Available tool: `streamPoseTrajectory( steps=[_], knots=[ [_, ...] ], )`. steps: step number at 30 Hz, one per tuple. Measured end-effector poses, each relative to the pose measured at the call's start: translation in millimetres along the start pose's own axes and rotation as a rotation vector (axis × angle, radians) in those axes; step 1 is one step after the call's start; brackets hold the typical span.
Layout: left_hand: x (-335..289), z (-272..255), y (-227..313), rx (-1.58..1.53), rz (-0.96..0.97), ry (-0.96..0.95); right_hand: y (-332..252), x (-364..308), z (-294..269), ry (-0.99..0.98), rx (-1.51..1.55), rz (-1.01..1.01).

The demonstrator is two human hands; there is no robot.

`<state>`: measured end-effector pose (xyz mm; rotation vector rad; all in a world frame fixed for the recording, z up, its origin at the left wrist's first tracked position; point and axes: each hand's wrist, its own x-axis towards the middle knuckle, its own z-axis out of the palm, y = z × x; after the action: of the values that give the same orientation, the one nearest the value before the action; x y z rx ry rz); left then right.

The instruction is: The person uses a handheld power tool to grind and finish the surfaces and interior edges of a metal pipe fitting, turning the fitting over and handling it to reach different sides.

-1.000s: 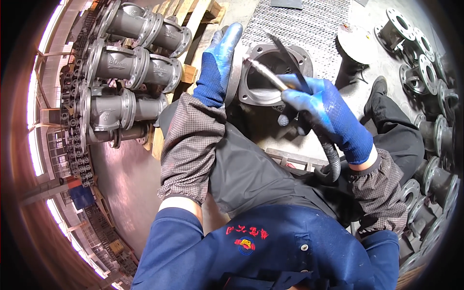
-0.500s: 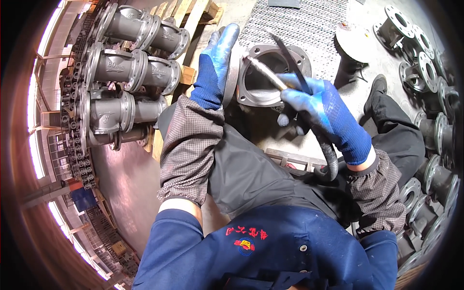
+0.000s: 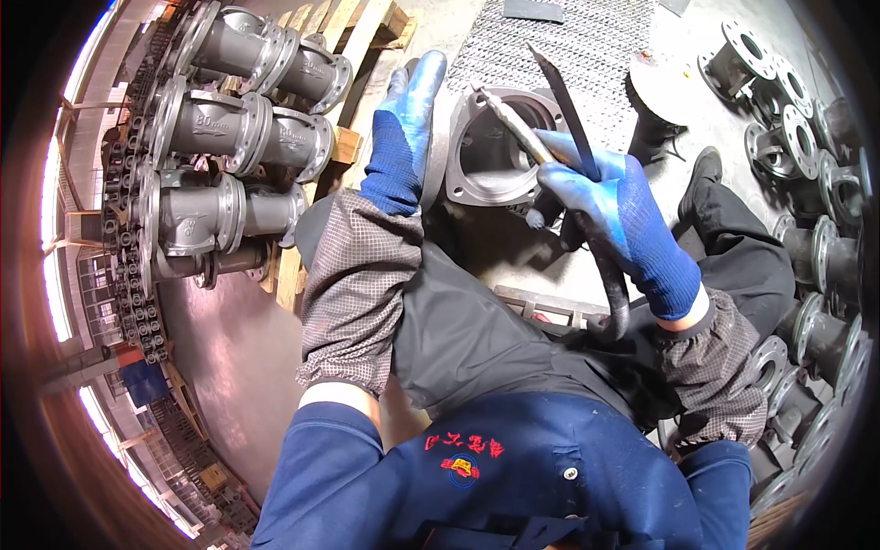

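A grey cast valve body (image 3: 495, 188) with a wide round opening and a flange with bolt holes stands in front of me. My left hand (image 3: 410, 124), in a blue coated glove, lies with its fingers stretched out flat against the casting's left side. Gloved likewise, my right hand (image 3: 610, 197) grips a slim pen-shaped metal tool (image 3: 513, 124), whose tip is over the upper left of the flange. A dark flat strip (image 3: 570, 115) with a pointed end also sticks up from this hand. Below the hand hangs a black hose (image 3: 612, 284).
Grey flanged valve bodies (image 3: 206, 124) stand stacked at the left beside a wooden pallet (image 3: 367, 37). More flanged castings (image 3: 811, 243) line the right side. Beyond the casting lies a patterned mat (image 3: 550, 55), with a round-topped stand (image 3: 660, 92) to its right.
The pen-shaped tool's tip has shifted slightly up and to the right, toward the far edge of the flange. My left hand stays against the casting. The whole view has moved a little.
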<state>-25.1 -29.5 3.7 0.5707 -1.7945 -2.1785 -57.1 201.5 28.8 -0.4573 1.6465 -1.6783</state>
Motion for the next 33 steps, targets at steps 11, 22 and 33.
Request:
streamPoseTrajectory(
  steps=[11,22,33],
  knots=[
    [-6,12,10,-0.168,-0.118,-0.055,18,6,-7,0.001,-0.057,0.000],
    [2,11,13,0.392,0.239,-0.081,147,54,-64,0.437,0.422,0.049],
    [-27,-16,3,0.507,0.113,0.003,160,54,-65,0.209,-0.941,-0.618]
  ],
)
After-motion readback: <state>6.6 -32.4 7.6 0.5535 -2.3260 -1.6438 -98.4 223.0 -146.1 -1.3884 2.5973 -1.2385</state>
